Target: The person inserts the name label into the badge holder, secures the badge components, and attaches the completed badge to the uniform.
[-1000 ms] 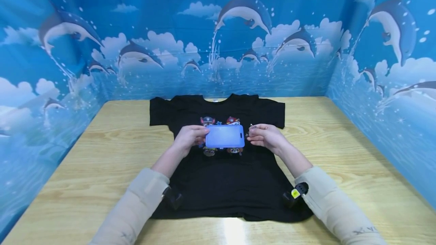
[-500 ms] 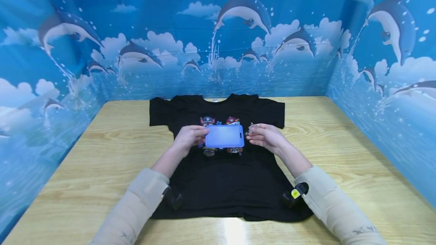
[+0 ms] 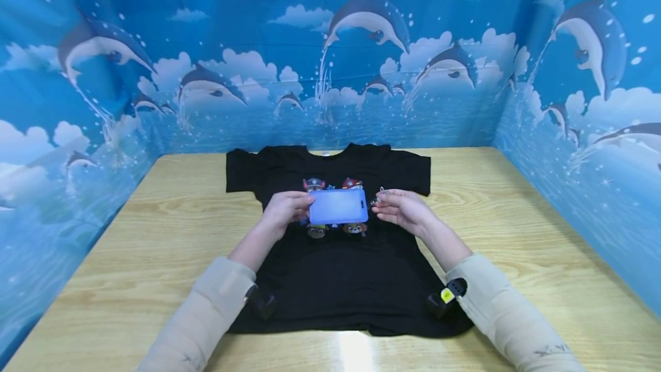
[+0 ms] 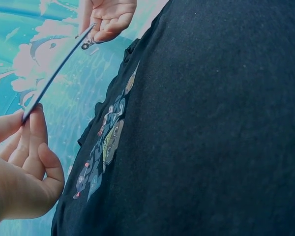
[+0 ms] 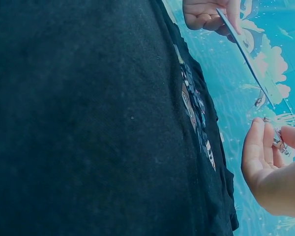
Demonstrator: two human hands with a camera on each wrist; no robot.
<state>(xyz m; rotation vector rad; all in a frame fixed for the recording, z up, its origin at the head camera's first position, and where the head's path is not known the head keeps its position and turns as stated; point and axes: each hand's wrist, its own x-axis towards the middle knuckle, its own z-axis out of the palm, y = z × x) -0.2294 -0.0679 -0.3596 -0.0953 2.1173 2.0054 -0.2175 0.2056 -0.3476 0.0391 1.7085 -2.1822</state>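
My left hand (image 3: 286, 211) pinches the left end of a flat blue card holder (image 3: 338, 206), with a thumb on top and fingers beneath. A small dark slot shows at the holder's right end. In the left wrist view the card holder (image 4: 59, 71) appears edge-on, above the shirt. My right hand (image 3: 403, 210) pinches a small silvery metal clip (image 5: 280, 141) just right of the slot end. Its exact shape is partly hidden by the fingers. In the head view a narrow gap lies between the clip and the holder. Whether anything links them, I cannot tell.
Beneath both hands a black T-shirt (image 3: 346, 286) with cartoon dog prints lies spread on a wooden table (image 3: 175, 257). Blue dolphin curtains (image 3: 258, 33) stand around the back and sides. Dark wrist cameras are strapped to both forearms.
The card holder has shifted slightly left and tilted a little. My right hand has also drifted slightly left, still pinching the clip. Both grips look the same.
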